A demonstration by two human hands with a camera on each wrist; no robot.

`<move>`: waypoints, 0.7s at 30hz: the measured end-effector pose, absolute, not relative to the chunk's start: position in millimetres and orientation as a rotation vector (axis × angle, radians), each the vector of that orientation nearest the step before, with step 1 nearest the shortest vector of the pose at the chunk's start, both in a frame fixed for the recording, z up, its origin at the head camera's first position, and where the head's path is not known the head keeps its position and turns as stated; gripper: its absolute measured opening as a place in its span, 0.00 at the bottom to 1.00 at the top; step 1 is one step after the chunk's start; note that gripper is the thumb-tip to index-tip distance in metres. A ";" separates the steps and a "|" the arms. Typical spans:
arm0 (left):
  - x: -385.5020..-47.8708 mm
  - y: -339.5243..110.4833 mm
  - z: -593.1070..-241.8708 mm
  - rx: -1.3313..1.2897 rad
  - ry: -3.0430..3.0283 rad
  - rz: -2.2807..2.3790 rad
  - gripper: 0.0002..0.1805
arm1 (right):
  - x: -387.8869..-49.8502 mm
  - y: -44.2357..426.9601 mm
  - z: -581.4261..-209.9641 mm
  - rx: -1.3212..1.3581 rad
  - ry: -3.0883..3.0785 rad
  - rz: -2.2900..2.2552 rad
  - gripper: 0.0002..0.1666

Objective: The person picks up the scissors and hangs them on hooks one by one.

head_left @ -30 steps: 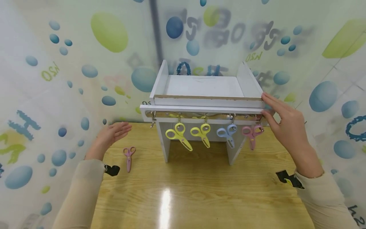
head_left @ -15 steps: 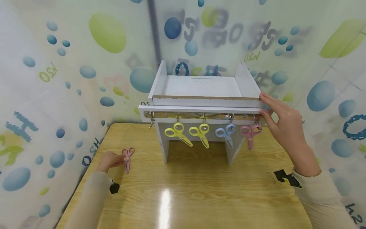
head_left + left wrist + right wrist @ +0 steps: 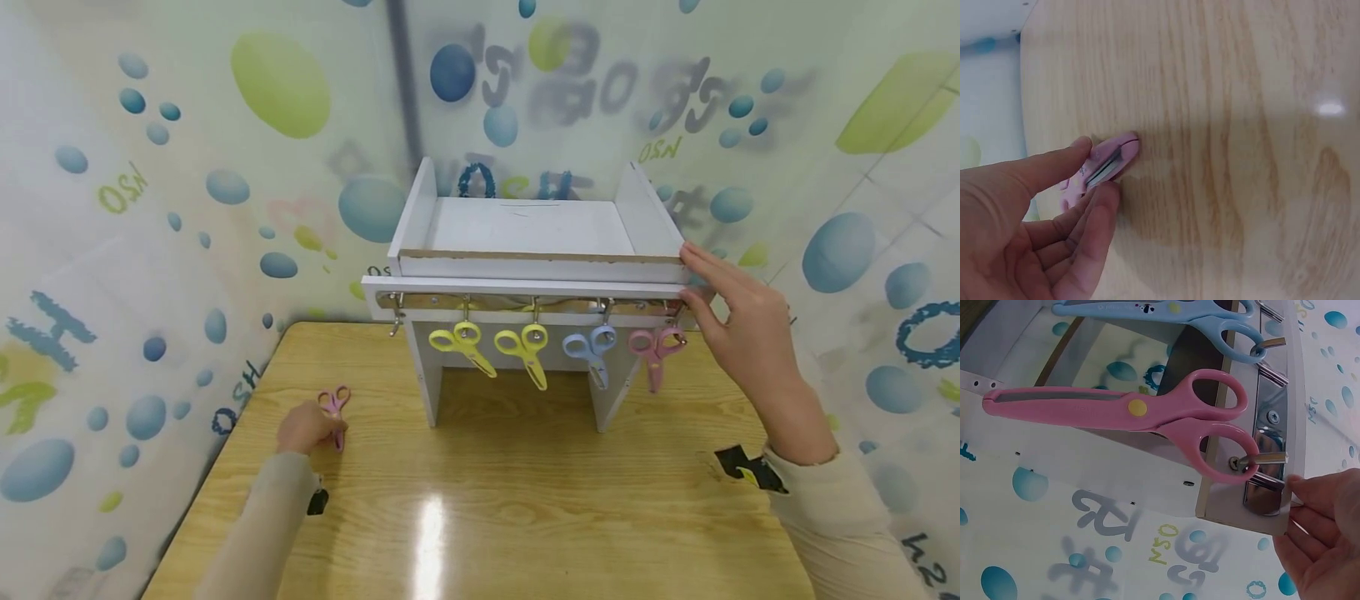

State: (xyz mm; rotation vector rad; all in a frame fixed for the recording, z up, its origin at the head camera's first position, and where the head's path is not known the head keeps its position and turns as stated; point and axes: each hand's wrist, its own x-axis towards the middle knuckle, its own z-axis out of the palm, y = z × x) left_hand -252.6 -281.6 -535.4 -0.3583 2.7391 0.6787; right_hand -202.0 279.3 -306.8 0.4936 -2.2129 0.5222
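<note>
A pair of pink scissors (image 3: 334, 402) lies on the wooden table at the left; my left hand (image 3: 306, 427) pinches its blade part between thumb and fingers. In the left wrist view the thumb and fingertips sit on either side of the scissors (image 3: 1124, 150). My right hand (image 3: 750, 342) grips the right end of the white shelf rack (image 3: 525, 287), thumb at the front of the hook board. From its hooks hang two yellow scissors (image 3: 522, 354), a blue pair (image 3: 591, 354) and another pink pair (image 3: 656, 354), seen close in the right wrist view. The leftmost hook (image 3: 397, 317) bears nothing.
The rack stands on the wooden table (image 3: 480, 517) near its back edge. A patterned curtain (image 3: 187, 208) surrounds the table behind and at the sides. A light reflection shows on the tabletop in front.
My left hand has come down from above the table's left side to the pink scissors and taken hold of them. The right hand keeps its grip on the rack.
</note>
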 end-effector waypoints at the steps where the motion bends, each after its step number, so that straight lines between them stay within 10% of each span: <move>1: -252.8 -281.6 -536.7 -0.360 2.737 0.680 0.22 | -202.0 279.2 -306.9 0.495 -2.213 0.521 0.32; 21: -244.3 -294.9 -554.4 -0.310 2.691 0.991 0.17 | -201.5 278.9 -307.3 0.490 -2.208 0.513 0.33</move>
